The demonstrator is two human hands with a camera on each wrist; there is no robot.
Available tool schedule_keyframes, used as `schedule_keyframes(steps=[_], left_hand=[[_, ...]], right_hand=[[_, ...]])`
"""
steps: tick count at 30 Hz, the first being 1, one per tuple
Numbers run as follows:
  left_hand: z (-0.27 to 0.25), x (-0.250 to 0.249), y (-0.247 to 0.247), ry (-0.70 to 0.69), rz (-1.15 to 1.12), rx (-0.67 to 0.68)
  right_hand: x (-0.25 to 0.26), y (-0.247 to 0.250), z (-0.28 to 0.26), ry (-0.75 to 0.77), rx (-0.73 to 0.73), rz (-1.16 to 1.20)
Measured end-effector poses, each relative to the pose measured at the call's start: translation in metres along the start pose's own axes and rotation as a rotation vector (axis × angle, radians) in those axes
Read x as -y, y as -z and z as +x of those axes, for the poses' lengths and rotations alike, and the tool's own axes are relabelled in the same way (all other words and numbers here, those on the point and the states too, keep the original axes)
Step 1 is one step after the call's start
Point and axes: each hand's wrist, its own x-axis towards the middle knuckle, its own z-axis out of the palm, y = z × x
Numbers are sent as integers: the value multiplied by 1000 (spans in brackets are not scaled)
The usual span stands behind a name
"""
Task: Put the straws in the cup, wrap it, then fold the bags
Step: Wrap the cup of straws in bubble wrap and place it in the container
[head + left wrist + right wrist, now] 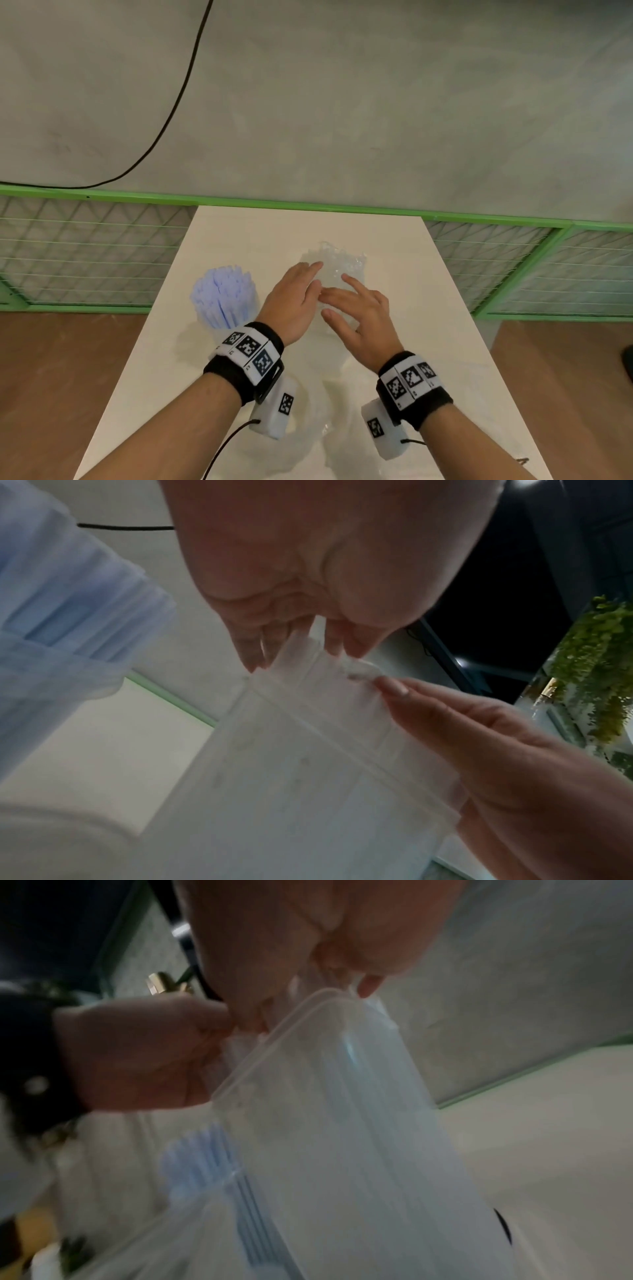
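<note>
A clear cup (224, 298) packed with pale blue straws stands on the left of the white table (428, 308), and shows again in the left wrist view as the cup (68, 615). A clear plastic bag (346, 260) lies at the table's middle. Both hands are on its near part. My left hand (308, 281) pinches the bag's edge (308, 750) between its fingertips (253, 656). My right hand (346, 298) holds the same bag (342, 1096) at a rounded fold, touching the left hand (143, 1053). The straws (202, 1153) show blurred through the plastic.
More clear plastic (322, 425) lies near the table's front edge under my wrists. A green-framed mesh fence (102, 253) runs behind and beside the table. A black cable (171, 113) crosses the grey floor beyond it. Brown floor flanks the table.
</note>
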Motion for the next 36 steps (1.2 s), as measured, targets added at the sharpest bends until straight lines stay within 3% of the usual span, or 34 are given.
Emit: schedule_keyframes(steps=[3,5,7,9,12,17,21,24,27,32,36], left_hand=[[12,-3,8,73,-51,-118],[23,-4,11,143,-45,-91],[34,-6,7,177,-8,32],[40,-9,2,194,21,175],[42,-9,0,190,25,279],[40,-5,14,175,-102,338],[46,-3,19,122,-99,142],[53,0,19,35,-14,40],[56,7,11,-20,238,183],[48,8,5,-44,504,312],[38,3,22,-76,529,398]], right_hand=[[1,10,13,-67,-151,141],[2,12,26,-231,-237,191],[2,9,39,-460,-144,192],[-1,1,52,-586,13,224],[-6,-4,61,-556,66,245],[-17,5,57,-509,66,283],[-23,18,61,-422,257,319],[-23,30,64,-424,208,604],[-20,27,64,-356,255,514],[-21,11,65,-374,-63,214],[-23,12,68,-377,-39,137]])
